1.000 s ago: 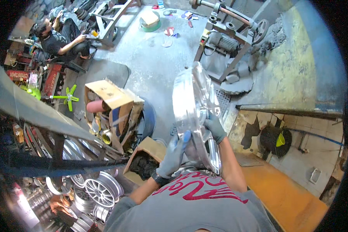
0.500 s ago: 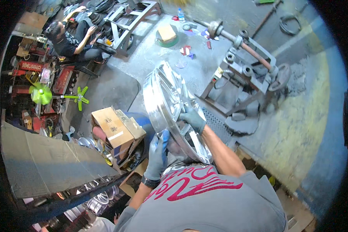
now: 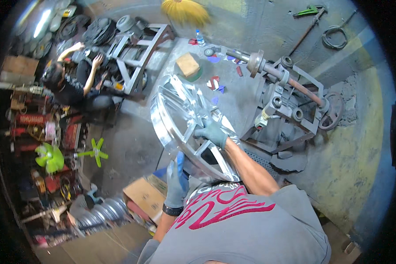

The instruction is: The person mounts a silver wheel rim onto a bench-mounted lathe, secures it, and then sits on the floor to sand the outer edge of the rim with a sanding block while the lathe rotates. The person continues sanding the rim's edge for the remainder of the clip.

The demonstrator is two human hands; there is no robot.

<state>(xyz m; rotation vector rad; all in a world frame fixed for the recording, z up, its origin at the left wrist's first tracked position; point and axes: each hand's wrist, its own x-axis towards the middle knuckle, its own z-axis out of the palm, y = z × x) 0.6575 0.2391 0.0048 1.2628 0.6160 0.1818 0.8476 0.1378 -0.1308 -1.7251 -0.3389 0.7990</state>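
One silver multi-spoke metal wheel (image 3: 160,121), one clear plastic bottle (image 3: 200,39), one black-clad co-worker (image 3: 71,91). Wheel's shiny, tilted, at wearer's grey shirt (image 3: 259,233). Right grey-gloved hand (image 3: 212,133) grasps a spoke; left grey-gloved hand (image 3: 177,187) at rim, can't tell if gripping. Grey floor (image 3: 234,97), yellow-stained wall (image 3: 356,169).

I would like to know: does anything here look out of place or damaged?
Yes. Red, white and blue scraps lie scattered on the floor beyond the shiny wheel rim, like litter. Beside the handwheel, the wall patch looks rough and crumbled, unlike the smoother surface around it. I see no clear damage on the rim.
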